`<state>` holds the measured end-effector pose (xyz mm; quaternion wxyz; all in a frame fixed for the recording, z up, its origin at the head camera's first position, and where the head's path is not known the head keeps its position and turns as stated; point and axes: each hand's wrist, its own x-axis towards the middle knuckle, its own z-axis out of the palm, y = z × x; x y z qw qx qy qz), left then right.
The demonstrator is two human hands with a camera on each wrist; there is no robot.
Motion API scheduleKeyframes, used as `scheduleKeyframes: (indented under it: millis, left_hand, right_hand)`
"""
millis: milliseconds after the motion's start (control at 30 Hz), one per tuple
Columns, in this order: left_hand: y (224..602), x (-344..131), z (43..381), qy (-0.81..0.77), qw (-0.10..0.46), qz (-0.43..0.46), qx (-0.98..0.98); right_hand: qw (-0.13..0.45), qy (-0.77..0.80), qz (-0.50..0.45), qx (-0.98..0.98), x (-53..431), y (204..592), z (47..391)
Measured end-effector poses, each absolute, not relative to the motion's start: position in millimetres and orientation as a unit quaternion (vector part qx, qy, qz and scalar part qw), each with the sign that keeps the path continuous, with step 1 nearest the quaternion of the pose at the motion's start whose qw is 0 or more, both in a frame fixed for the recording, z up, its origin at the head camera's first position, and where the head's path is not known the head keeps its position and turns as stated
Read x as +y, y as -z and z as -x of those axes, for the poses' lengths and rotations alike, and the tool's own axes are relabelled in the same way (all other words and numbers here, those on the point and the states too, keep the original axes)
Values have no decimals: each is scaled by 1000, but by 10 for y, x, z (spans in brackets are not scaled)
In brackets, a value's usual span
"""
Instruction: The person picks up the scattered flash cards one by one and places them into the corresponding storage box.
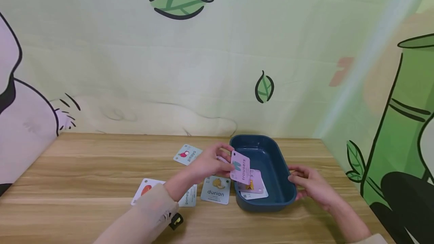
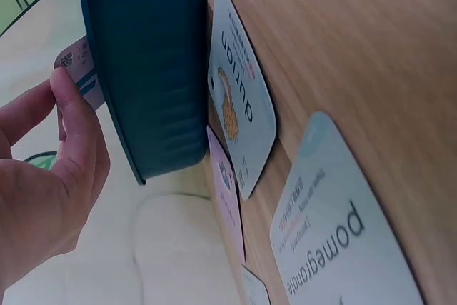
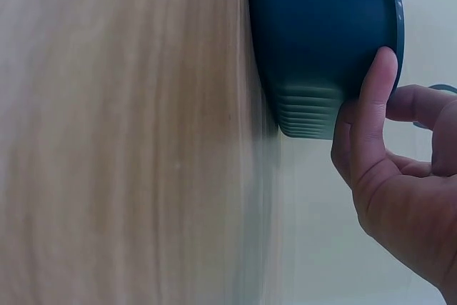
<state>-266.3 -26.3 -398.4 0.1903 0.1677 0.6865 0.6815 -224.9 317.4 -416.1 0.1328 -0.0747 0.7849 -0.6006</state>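
Note:
Over the left rim of a dark blue plastic bin [image 1: 268, 165], my left hand [image 1: 211, 163] pinches a purple "trousers" card [image 1: 240, 166] between thumb and fingers. In the left wrist view the bin wall hides part of that card [image 2: 87, 76]. Below it, inside the bin, lie a purple card with a yellow picture [image 1: 256, 185] and a white card [image 1: 261, 195], overlapping. My right hand [image 1: 313, 185] grips the bin's right rim; the right wrist view shows the thumb and fingers at the rim [image 3: 398, 5].
Left of the bin lie a "durian" card [image 1: 215, 190], a "pomegranate" card [image 1: 190, 199], a "pitaya" card [image 1: 187, 154] and a white card with a red picture [image 1: 142, 189] partly behind the sleeve. Another purple card [image 2: 226, 194] lies near the bin. A printed cloth backdrop [image 1: 203, 67] rises behind the wooden table [image 1: 84, 161].

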Motion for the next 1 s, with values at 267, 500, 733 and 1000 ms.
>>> scheduleKeyframes:
  millis: [267,500,733,1000]
  left_hand:
    - [3986,-135,2636,-625,180,-168,741]
    - [3954,-82,2617,-574,166,-180,782]
    - [3962,-76,2621,-553,155,-193,796]
    - [3973,-171,2630,-557,151,-200,792]
  right_hand:
    - [134,604,77,782,3167,4157,2249]
    - [132,603,74,783,3162,4146,2246]
    - [129,601,77,785,3167,4146,2243]
    - [130,599,76,787,3174,4151,2246]
